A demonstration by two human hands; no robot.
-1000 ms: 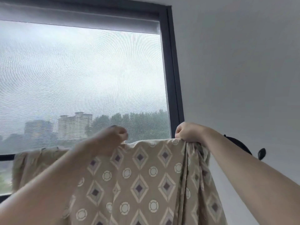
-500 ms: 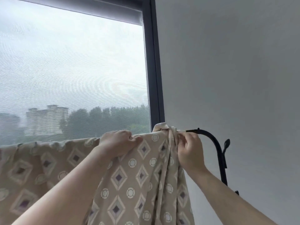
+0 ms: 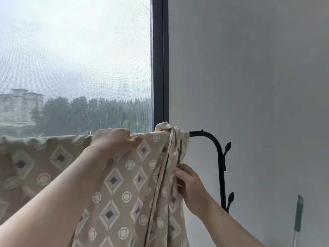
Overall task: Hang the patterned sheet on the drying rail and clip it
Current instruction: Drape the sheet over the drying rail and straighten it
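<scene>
Grey wall (image 3: 249,68) on the right, big screened window (image 3: 71,59) with a dark frame (image 3: 160,68) on the left, hazy trees and a building outside. The patterned sheet (image 3: 127,196) is draped over the drying rail (image 3: 204,133). It runs off the left edge and bunches into folds at its right end, right by the frame. Left hand (image 3: 114,143) sits on top, fingers curled over the sheet's top edge. Right hand (image 3: 188,182) is lower, pinching the bunched folds. Past the bunch the bare rail curves down into a bracket (image 3: 221,175) with leaf-shaped hooks. Plain wall beyond, green-tipped pole (image 3: 299,216) low right.
</scene>
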